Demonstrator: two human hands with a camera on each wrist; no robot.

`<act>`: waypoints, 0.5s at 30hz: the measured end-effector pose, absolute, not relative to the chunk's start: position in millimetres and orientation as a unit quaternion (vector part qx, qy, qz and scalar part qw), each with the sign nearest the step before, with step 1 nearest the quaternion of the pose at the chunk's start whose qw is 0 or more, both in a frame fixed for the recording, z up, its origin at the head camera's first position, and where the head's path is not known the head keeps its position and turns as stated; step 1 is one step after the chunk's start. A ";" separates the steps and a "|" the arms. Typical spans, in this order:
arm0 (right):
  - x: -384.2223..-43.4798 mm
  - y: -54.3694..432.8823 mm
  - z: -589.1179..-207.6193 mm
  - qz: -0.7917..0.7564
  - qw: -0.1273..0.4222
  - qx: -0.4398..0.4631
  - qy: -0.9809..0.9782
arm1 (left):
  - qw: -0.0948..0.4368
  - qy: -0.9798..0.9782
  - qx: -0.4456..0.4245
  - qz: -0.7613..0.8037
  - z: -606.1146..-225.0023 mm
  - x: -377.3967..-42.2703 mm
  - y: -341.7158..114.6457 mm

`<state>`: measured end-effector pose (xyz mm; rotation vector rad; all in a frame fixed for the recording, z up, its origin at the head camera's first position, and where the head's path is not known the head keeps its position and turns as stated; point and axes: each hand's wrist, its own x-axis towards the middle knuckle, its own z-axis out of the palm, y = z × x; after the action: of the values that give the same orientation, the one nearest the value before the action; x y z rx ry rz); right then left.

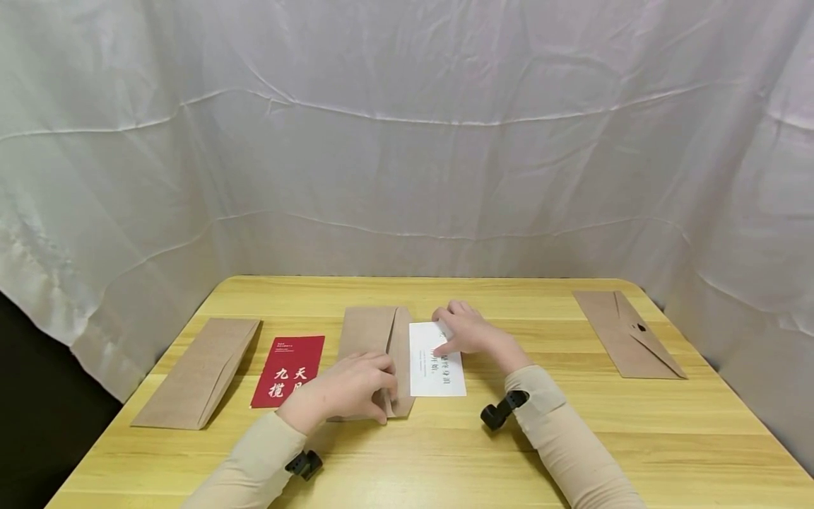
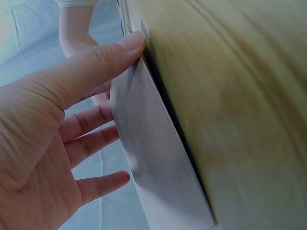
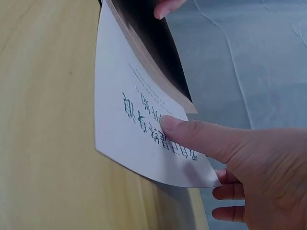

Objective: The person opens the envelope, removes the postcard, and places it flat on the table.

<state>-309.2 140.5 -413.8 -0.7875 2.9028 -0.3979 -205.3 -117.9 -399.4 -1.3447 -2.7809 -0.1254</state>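
Observation:
A brown paper envelope (image 1: 365,326) lies in the middle of the table in the head view, its long side gaping. My left hand (image 1: 356,385) grips it by the near part of that side. In the left wrist view the thumb is at the edge of the envelope (image 2: 158,158), the other fingers behind it. My right hand (image 1: 469,331) pinches a white printed card (image 1: 422,364), thumb on the printed face. The card (image 3: 115,96) bends slightly and overlaps the envelope's right side; whether any of it is inside, I cannot tell.
To the left lie a red card (image 1: 289,353) with white characters and another brown envelope (image 1: 197,375). A third envelope (image 1: 607,332) with a dark spot rests at the far right. Pale curtains (image 1: 407,177) hang around the wooden table (image 1: 458,459).

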 end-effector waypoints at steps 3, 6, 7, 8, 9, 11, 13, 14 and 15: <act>-309.3 142.5 -413.0 -0.130 0.058 -0.258 0.956 | 0.018 -0.897 -0.439 -0.050 -399.7 -206.0 -117.8; -310.0 144.8 -413.2 -0.126 0.060 -0.258 0.956 | 0.006 -0.894 -0.442 -0.066 -400.6 -206.8 -118.0; -310.0 145.5 -413.1 -0.127 0.061 -0.256 0.956 | 0.003 -0.893 -0.444 -0.071 -400.9 -207.3 -118.2; -310.2 146.2 -413.0 -0.127 0.061 -0.255 0.957 | 0.001 -0.892 -0.445 -0.077 -401.1 -208.0 -118.4; -310.4 146.9 -412.9 -0.128 0.061 -0.254 0.957 | -0.003 -0.891 -0.446 -0.084 -401.3 -208.4 -118.7; -310.7 147.8 -412.8 -0.130 0.062 -0.252 0.957 | -0.010 -0.887 -0.451 -0.099 -401.9 -210.0 -119.5; -310.8 148.2 -412.6 -0.132 0.063 -0.251 0.957 | -0.020 -0.883 -0.454 -0.115 -402.4 -211.7 -120.4; -311.0 148.5 -412.7 -0.131 0.063 -0.251 0.957 | -0.027 -0.882 -0.454 -0.124 -402.6 -212.7 -121.0; -311.1 148.7 -412.8 -0.130 0.063 -0.252 0.957 | -0.036 -0.880 -0.455 -0.133 -402.7 -213.7 -121.5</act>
<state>-311.1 148.7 -412.8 -0.7602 2.8910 -0.3925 -213.7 -121.5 -402.7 -1.4618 -2.8297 -0.4275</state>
